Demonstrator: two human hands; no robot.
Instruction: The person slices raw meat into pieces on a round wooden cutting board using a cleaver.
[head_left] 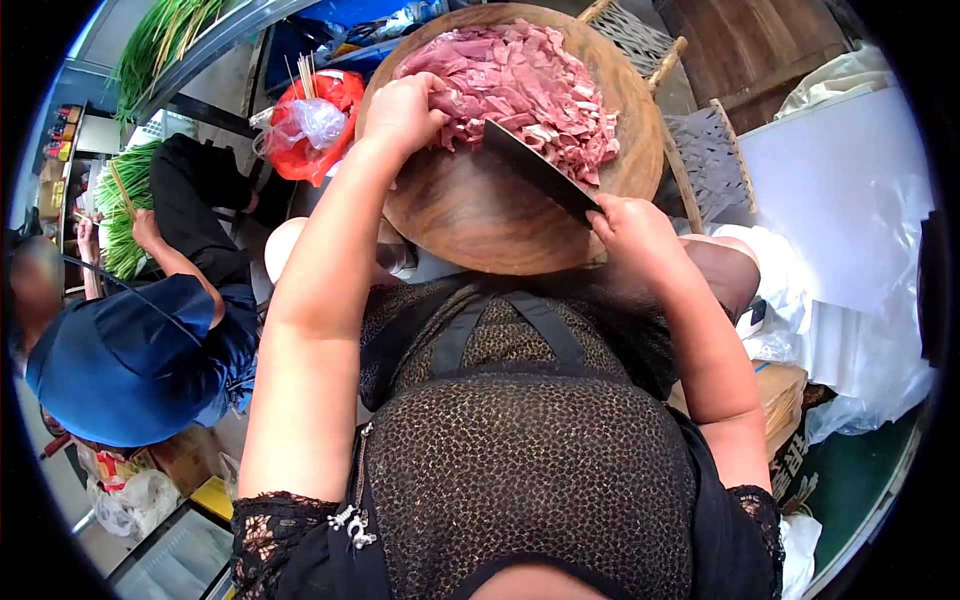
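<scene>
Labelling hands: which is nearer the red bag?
Left. The left hand, at the meat, is right of the red bag; the right hand, gripping the cleaver, farther right.

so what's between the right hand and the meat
In the head view, the dark blade runs from the right hand along the near edge of the meat, over the wooden board.

Left forearm (pixel 335 245) and right forearm (pixel 700 330) reach forward and inward, left grip (pixel 405 115) curled, right grip (pixel 632 232) clenched
</scene>
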